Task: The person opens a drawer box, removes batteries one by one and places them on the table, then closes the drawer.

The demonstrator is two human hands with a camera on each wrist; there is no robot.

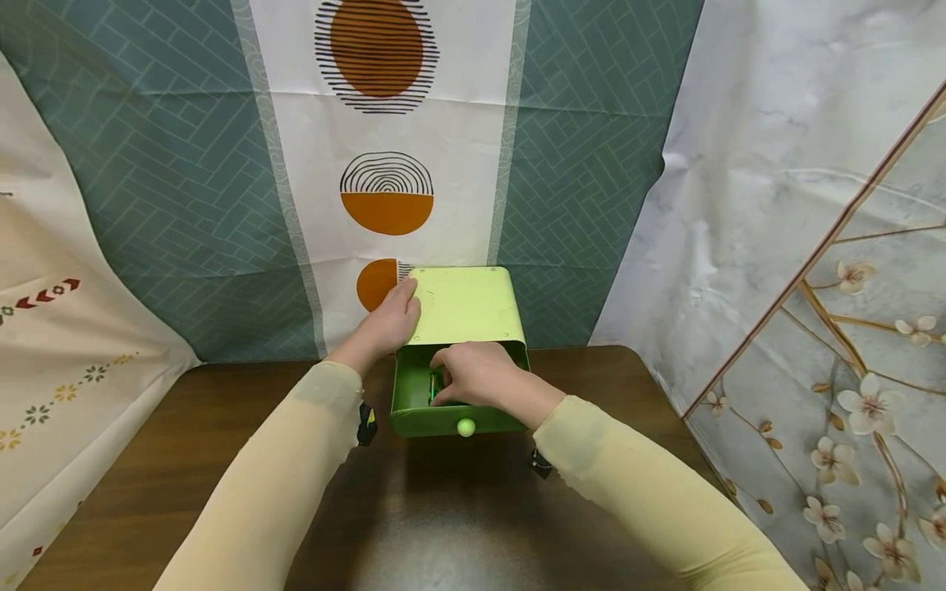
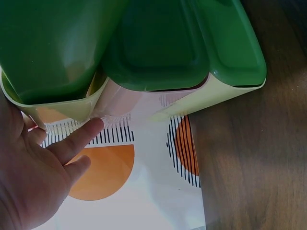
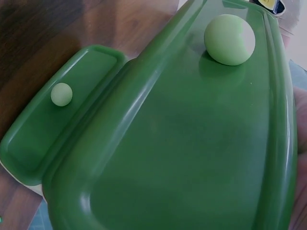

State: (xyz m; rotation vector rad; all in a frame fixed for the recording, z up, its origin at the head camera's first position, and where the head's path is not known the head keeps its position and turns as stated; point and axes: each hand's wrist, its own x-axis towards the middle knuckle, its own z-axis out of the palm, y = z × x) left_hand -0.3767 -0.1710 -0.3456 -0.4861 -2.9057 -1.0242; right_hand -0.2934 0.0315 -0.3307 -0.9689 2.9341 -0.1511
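Note:
A small cabinet (image 1: 466, 304) with a pale yellow-green shell stands at the back of the table, its green top drawer (image 1: 414, 421) pulled out. My left hand (image 1: 392, 318) rests against the cabinet's upper left side. In the left wrist view its fingers (image 2: 76, 141) reach fairly straight along that side. Inside the drawer, my right hand (image 1: 480, 375) pinches a small shiny green cylinder (image 1: 433, 386) between thumb and fingers; the rest of the drawer's contents are hidden. A round pale green knob (image 3: 229, 40) sits on the drawer front, and the right wrist view catches only the hand's edge.
Lower drawers (image 3: 29, 143) of the cabinet are closed, one showing its own knob (image 3: 61, 94). Dark wooden table (image 1: 458, 525) lies in front. A patterned cloth (image 1: 591, 164) hangs close behind, with floral cloth (image 1: 813, 369) at the right.

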